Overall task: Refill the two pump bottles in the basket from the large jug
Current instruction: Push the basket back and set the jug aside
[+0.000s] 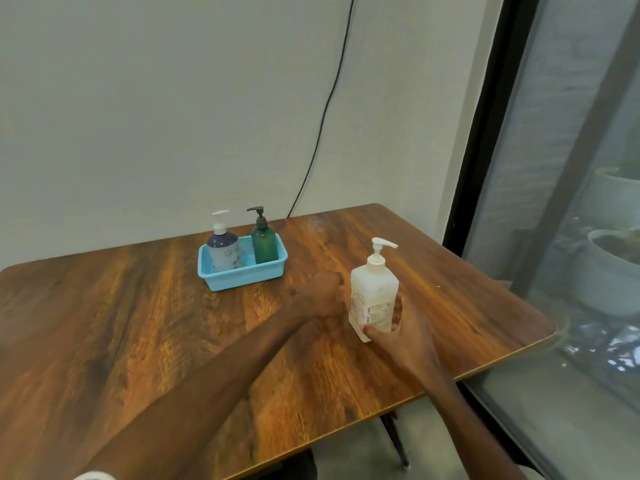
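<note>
Head-worn view, angled down, near table [138, 323] and hands

The wooden table [138, 323] carries a blue basket [242, 276] and, nearer, a white jug [372, 292].

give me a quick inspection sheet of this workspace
surface: wooden table, rounded corners
job's things: blue basket holds white-pump bottle on the left and green bottle on the right, both upright, pumps on; large jug upright on the table, pump on
clutter: nothing seen
grippers: right hand grips the large jug low down; left hand beside it, blurred, contact unclear
cables: black cable runs down the wall behind the table
surroundings: glass pane on the right, pots behind it
</note>
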Motion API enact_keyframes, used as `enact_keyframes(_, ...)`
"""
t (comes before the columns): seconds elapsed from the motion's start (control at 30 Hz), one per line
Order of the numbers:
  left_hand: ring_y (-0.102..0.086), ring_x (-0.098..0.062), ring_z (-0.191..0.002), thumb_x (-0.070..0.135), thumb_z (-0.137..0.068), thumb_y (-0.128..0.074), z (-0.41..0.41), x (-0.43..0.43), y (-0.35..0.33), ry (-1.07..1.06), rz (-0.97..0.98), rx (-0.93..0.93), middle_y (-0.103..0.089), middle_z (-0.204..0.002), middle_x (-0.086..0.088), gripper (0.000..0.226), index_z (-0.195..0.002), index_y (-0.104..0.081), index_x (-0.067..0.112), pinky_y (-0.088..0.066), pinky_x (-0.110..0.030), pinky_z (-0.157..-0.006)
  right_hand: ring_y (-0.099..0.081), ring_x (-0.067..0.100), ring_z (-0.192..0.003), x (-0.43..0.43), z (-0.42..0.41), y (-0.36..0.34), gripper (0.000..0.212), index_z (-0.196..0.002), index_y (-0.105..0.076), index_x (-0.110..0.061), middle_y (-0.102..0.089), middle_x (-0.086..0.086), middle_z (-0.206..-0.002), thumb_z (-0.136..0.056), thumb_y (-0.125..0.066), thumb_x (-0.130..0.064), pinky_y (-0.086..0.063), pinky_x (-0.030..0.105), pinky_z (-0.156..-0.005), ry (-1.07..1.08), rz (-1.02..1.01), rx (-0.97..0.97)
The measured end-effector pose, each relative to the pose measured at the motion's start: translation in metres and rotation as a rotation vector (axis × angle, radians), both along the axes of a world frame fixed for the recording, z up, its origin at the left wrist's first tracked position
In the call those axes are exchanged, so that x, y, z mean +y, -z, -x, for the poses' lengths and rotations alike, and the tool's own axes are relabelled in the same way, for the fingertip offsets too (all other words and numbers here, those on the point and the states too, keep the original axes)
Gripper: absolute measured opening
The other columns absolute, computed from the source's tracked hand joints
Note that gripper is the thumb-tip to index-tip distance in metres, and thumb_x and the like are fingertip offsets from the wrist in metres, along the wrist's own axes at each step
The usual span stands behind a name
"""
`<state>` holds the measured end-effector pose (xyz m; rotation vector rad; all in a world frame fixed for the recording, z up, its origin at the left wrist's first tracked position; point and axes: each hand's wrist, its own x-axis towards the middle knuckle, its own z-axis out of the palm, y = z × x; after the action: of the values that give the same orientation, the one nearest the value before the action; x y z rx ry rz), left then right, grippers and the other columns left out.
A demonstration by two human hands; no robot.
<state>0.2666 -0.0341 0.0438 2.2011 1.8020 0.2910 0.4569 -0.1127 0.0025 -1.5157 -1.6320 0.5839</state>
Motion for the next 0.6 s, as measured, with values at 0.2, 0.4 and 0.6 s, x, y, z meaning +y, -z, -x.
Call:
enact_keyframes(0.2,-0.06,-0.025,-0.122,0.039,-0.095,-0.073,-0.005,0.069,-0.002,0.042,0.186,0.188,-0.059,-0.144,-0.006,0.052,-0.139,-0.056,0.018,-0.05,-0.041,-0.107,-0.062,0.017,-0.116,0.061,-0.004,-0.014,0.094,-0.14,-0.044,-0.024,-0.06,-0.004,-0.137,-0.061,-0.09,-0.043,-0.057,0.036,-0.089,0.091,0.004,0.062)
enact_keyframes(0.4,-0.036,-0.033,-0.152,0.063,-0.093,-0.067,0.002,0.13,0.004,0.095,0.267,0.104,-0.032,-0.169,-0.009,0.089,-0.162,-0.031,0.02,-0.032,-0.045,-0.121,-0.058,0.013,-0.119,0.175,-0.004,-0.045,0.099,-0.143,-0.041,-0.025,-0.055,-0.013,-0.128,-0.058,-0.084,-0.052,-0.045,0.027,-0.087,0.096,-0.033,0.183)
enact_keyframes(0.6,-0.038,-0.032,-0.151,0.072,-0.065,-0.086,0.0,0.194,0.02,0.17,0.243,0.145,-0.037,-0.166,-0.006,0.122,-0.162,-0.029,0.024,-0.03,-0.047,-0.123,-0.067,0.022,-0.106,0.295,-0.005,-0.068,0.077,-0.128,-0.051,-0.015,-0.067,0.004,-0.121,-0.061,-0.087,-0.032,-0.059,0.037,-0.084,0.229,-0.088,0.104)
